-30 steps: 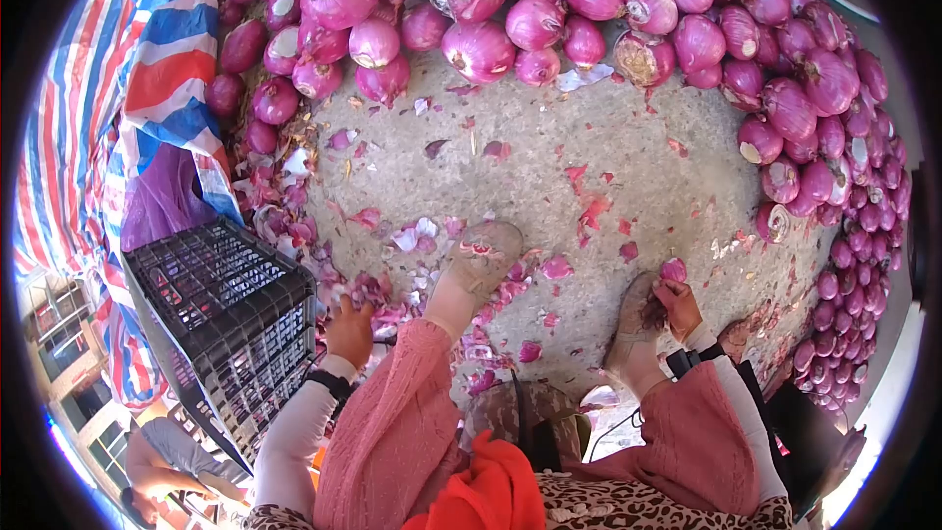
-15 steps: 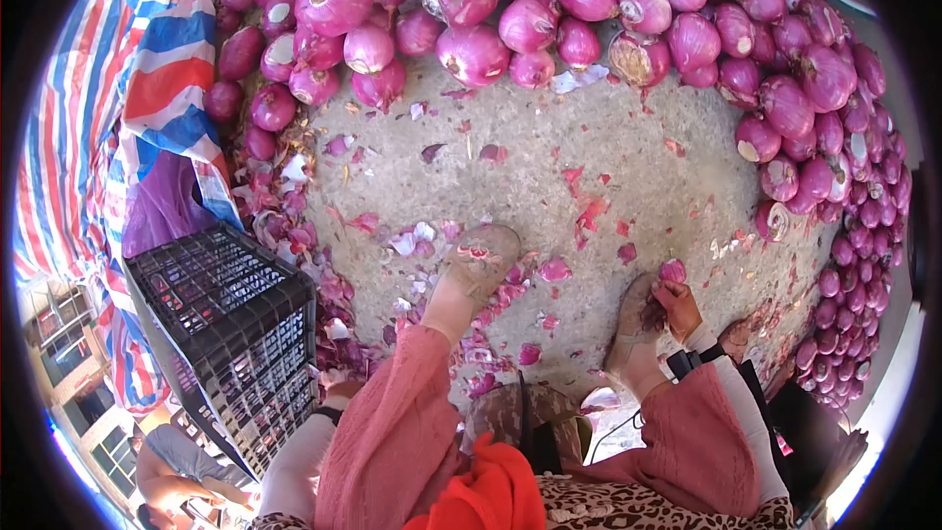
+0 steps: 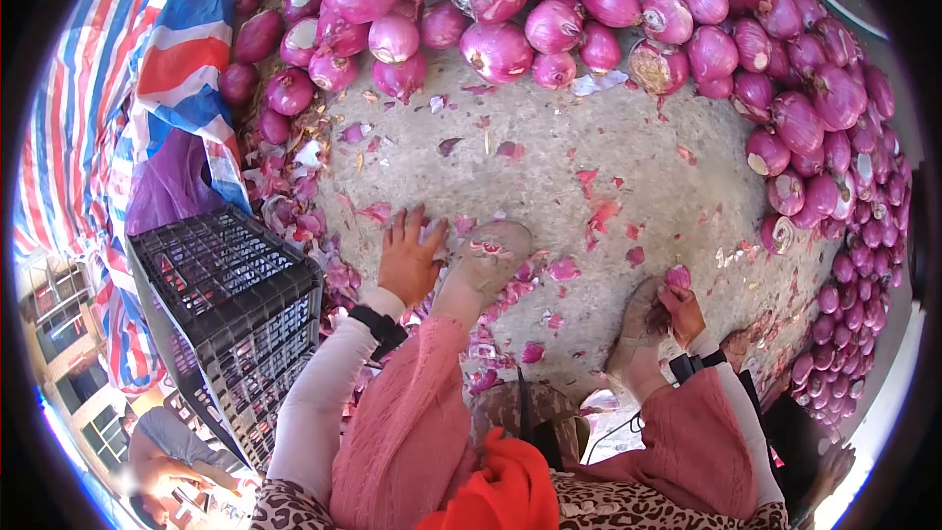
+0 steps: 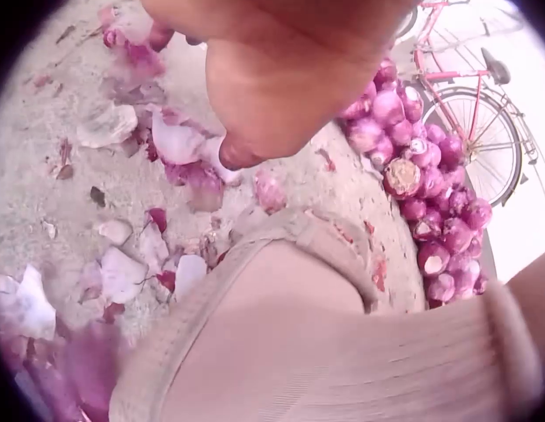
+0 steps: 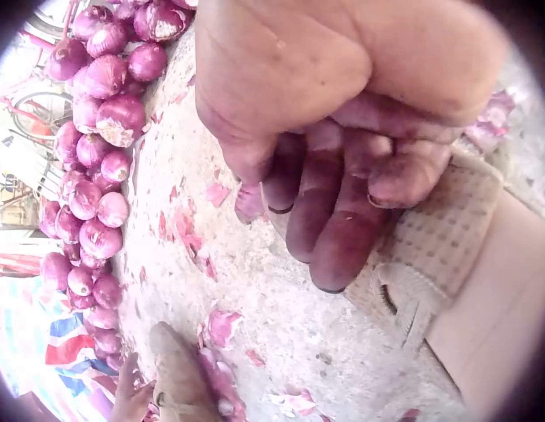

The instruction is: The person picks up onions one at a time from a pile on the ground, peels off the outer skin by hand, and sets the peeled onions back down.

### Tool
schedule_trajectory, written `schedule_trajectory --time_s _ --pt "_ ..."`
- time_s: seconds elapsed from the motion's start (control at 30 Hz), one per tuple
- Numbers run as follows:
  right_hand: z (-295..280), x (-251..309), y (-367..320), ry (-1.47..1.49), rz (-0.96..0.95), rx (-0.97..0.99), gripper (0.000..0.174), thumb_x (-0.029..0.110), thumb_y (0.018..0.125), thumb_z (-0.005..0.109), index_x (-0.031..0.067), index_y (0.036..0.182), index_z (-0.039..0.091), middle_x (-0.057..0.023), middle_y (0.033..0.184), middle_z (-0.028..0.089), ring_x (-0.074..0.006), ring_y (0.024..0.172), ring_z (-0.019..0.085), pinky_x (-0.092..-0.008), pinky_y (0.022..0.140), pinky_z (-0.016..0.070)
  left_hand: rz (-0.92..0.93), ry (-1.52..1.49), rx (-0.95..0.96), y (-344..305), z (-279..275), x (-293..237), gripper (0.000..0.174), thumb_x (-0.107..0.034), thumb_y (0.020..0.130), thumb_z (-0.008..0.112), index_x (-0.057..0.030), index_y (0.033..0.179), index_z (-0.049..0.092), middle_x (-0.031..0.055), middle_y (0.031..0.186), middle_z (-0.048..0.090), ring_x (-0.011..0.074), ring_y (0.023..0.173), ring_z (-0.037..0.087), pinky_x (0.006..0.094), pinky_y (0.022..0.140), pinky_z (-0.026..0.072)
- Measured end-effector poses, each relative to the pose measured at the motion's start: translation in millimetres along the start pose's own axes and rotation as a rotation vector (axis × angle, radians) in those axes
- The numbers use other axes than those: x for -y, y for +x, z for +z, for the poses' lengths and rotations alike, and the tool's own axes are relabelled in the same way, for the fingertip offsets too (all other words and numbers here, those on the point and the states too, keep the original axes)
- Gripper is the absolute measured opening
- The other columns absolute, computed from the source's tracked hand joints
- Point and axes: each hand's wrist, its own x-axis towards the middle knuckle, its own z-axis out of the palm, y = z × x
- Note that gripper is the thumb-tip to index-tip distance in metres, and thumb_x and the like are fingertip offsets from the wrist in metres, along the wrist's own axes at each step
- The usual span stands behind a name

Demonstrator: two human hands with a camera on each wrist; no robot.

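My left hand point(image 3: 410, 260) spreads its fingers palm down over loose onion skins point(image 4: 176, 145) beside the left shoe point(image 3: 496, 250). In the left wrist view this hand point(image 4: 272, 79) shows its palm and thumb above the skins, holding nothing visible. My right hand point(image 3: 679, 317) is by the right shoe point(image 3: 636, 324), its fingers curled. Thumb and forefinger pinch a small pink piece of onion skin point(image 3: 678, 277). In the right wrist view the piece point(image 5: 249, 202) sits at the fingertips, and the other fingers point(image 5: 321, 207) hang bent.
Red onions point(image 3: 496, 51) heap along the back and right side. At left stands a black plastic crate point(image 3: 235, 285) beside a striped tarp point(image 3: 182, 64). Onion skins point(image 3: 599, 216) are scattered over the concrete floor point(image 3: 520, 177). Another person point(image 3: 182, 451) is at lower left.
My left hand reaches from beside the crate, where it was partly hidden, forward and right to the left shoe, fingers now spread. The right hand stays put with its piece of skin.
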Motion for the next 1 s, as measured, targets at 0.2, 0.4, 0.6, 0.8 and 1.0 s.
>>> schedule_trajectory --time_s 0.2,0.4,0.6,0.8,1.0 --pt "6.1 10.4 -6.3 0.043 0.05 0.044 0.014 0.016 0.092 0.059 0.003 0.088 0.062 -0.0057 0.072 0.062 -0.018 0.057 0.065 -0.0316 0.05 0.054 -0.199 0.011 0.178 -92.6 36.0 23.7 0.059 -0.022 0.077 0.066 -0.0011 0.129 0.045 0.0197 0.141 0.034 0.0413 0.13 0.031 0.0505 0.103 0.0308" --pt "-1.4 -3.4 4.6 0.019 0.02 -0.008 0.014 0.01 0.093 0.051 0.0019 0.083 0.058 -0.0096 0.066 0.061 -0.0218 0.05 0.063 -0.0336 0.045 0.0517 -0.362 0.146 -0.071 -80.3 14.1 58.7 0.061 -0.025 0.077 0.067 0.005 0.126 0.045 0.0276 0.136 0.037 0.044 0.129 0.031 0.0497 0.106 0.0274" --pt "7.8 7.7 -3.4 0.042 0.019 0.01 0.011 0.007 0.092 0.052 0.0017 0.086 0.059 -0.0074 0.07 0.062 -0.0192 0.057 0.063 -0.0317 0.051 0.053 -0.586 0.291 -0.114 -4.7 11.8 108.9 0.061 -0.019 0.073 0.064 0.0078 0.124 0.043 0.0328 0.132 0.036 0.0472 0.128 0.03 0.05 0.108 0.0273" --pt "10.1 13.8 -7.9 0.06 0.045 0.044 0.009 0.006 0.092 0.053 0.0021 0.088 0.061 -0.0052 0.072 0.063 -0.0168 0.06 0.063 -0.0297 0.053 0.0528 -0.889 0.075 -0.028 11.7 17.1 108.5 0.061 -0.018 0.075 0.06 0.0079 0.125 0.039 0.0353 0.131 0.035 0.0503 0.125 0.033 0.0501 0.106 0.0287" --pt "7.5 9.5 -4.9 0.06 0.04 0.036 0.01 0.009 0.092 0.054 0.003 0.087 0.06 -0.0064 0.071 0.062 -0.0188 0.057 0.063 -0.0315 0.052 0.0533 -0.927 0.047 0.062 -22.2 34.4 98.9 0.068 -0.019 0.074 0.061 0.0081 0.13 0.033 0.0339 0.127 0.039 0.0491 0.12 0.038 0.0517 0.102 0.0329"
